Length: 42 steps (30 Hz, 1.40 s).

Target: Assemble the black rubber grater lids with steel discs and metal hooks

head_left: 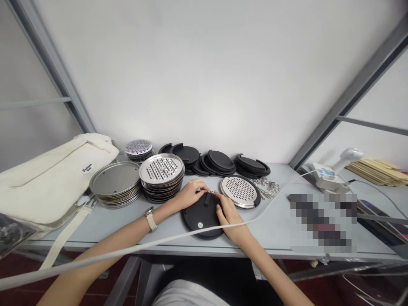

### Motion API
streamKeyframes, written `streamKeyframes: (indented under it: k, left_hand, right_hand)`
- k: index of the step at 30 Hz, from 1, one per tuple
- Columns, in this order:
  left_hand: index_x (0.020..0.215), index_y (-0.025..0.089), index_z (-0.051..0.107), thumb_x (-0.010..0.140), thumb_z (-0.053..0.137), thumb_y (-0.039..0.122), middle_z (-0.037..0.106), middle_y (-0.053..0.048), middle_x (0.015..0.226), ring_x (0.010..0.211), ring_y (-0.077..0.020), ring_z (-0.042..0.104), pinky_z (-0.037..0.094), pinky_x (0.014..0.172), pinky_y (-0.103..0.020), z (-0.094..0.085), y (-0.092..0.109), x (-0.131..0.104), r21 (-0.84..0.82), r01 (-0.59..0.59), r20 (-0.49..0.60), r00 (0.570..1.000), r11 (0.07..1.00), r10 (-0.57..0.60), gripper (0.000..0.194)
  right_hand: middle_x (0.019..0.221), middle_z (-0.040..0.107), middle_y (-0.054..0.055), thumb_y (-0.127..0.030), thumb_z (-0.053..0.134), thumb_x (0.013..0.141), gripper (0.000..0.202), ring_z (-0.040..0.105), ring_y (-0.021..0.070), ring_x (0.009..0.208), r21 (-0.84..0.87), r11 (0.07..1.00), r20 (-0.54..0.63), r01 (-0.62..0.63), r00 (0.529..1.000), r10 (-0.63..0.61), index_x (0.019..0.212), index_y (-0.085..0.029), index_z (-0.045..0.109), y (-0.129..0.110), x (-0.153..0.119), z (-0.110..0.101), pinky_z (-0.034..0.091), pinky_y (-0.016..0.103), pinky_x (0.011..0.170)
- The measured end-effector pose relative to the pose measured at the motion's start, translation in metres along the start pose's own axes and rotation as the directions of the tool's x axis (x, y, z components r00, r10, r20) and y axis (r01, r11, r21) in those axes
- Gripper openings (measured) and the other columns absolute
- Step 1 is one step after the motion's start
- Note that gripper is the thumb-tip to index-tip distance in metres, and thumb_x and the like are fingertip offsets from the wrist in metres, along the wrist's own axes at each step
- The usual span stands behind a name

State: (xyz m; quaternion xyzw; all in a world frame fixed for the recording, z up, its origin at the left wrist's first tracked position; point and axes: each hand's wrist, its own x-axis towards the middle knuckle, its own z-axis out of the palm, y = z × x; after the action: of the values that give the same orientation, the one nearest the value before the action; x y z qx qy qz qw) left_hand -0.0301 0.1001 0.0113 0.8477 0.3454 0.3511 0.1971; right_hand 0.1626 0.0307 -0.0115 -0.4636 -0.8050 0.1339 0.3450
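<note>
A round black plastic disc (204, 231) with a small pale sticker and a short tab lies flat near the table's front edge. My left hand (193, 193) and my right hand (232, 216) meet at its far rim, fingers pinched on a small shiny metal clip (210, 192) at the tab. The right palm also rests on the disc's right side. Just beyond the right hand sits a perforated metal grater plate (240, 191) in a black holder. Loose metal clips (267, 187) are heaped to its right.
Left of my hands stand stacks of grater plates (162, 168) and flat metal discs (114, 178). Black holders (219, 160) are piled along the wall. A cream bag (57, 178) lies far left, a barcode scanner (338, 170) far right. A white cable (178, 236) crosses the view in front.
</note>
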Motion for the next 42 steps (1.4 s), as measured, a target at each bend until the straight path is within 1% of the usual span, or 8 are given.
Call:
streamKeyframes:
  k: [14, 21, 32, 36, 42]
  left_hand:
    - [0.087, 0.016, 0.067, 0.084, 0.051, 0.013, 0.064, -0.004, 0.090, 0.087, -0.0157, 0.058, 0.044, 0.083, -0.028, 0.0003, 0.0002, -0.0006, -0.011, 0.010, -0.003, 1.000, 1.000, -0.010, 0.016]
    - [0.087, 0.016, 0.066, 0.084, 0.051, 0.013, 0.064, -0.004, 0.089, 0.087, -0.0161, 0.058, 0.044, 0.084, -0.029, -0.0001, 0.0000, -0.0007, -0.013, 0.011, -0.003, 1.000, 1.000, -0.011, 0.016]
    - [0.087, 0.016, 0.066, 0.084, 0.051, 0.012, 0.064, -0.004, 0.089, 0.086, -0.0152, 0.058, 0.044, 0.083, -0.028, -0.0002, 0.0001, -0.0007, -0.014, 0.011, 0.003, 1.000, 1.000, -0.011, 0.016]
    - [0.087, 0.016, 0.066, 0.085, 0.051, 0.013, 0.064, -0.004, 0.089, 0.086, -0.0156, 0.058, 0.044, 0.082, -0.028, -0.0004, 0.0007, -0.0006, -0.018, 0.009, 0.005, 1.000, 1.000, -0.009, 0.015]
    - [0.086, 0.016, 0.066, 0.084, 0.051, 0.012, 0.064, -0.004, 0.089, 0.087, -0.0160, 0.058, 0.044, 0.083, -0.029, -0.0011, 0.0021, -0.0005, -0.023, 0.009, 0.001, 1.000, 1.000, -0.009, 0.016]
  right_hand:
    - [0.122, 0.050, 0.009, -0.024, 0.030, 0.094, 0.041, 0.043, 0.0211, 0.118, -0.019, 1.000, 0.017, -0.012, 1.000, 0.012, 0.135, -0.020, 0.032, -0.0008, -0.0006, -0.0003, 0.039, 0.043, 0.102]
    - [0.121, 0.052, 0.009, -0.024, 0.031, 0.094, 0.041, 0.045, 0.0221, 0.117, -0.019, 1.000, 0.004, -0.007, 1.000, 0.007, 0.135, -0.022, 0.033, -0.0012, 0.0002, -0.0009, 0.040, 0.044, 0.100]
    - [0.122, 0.051, 0.009, -0.024, 0.030, 0.094, 0.040, 0.044, 0.0216, 0.118, -0.020, 1.000, 0.013, -0.003, 1.000, 0.003, 0.135, -0.021, 0.033, -0.0003, -0.0002, -0.0002, 0.039, 0.043, 0.101]
    - [0.121, 0.052, 0.009, -0.024, 0.031, 0.094, 0.042, 0.046, 0.0223, 0.117, -0.022, 1.000, 0.001, -0.002, 1.000, 0.002, 0.135, -0.022, 0.033, -0.0009, 0.0002, -0.0006, 0.040, 0.044, 0.100]
    - [0.123, 0.052, 0.007, -0.023, 0.030, 0.094, 0.045, 0.045, 0.0210, 0.117, -0.011, 1.000, 0.014, 0.006, 1.000, -0.006, 0.139, -0.024, 0.030, -0.0034, 0.0007, -0.0026, 0.040, 0.042, 0.101]
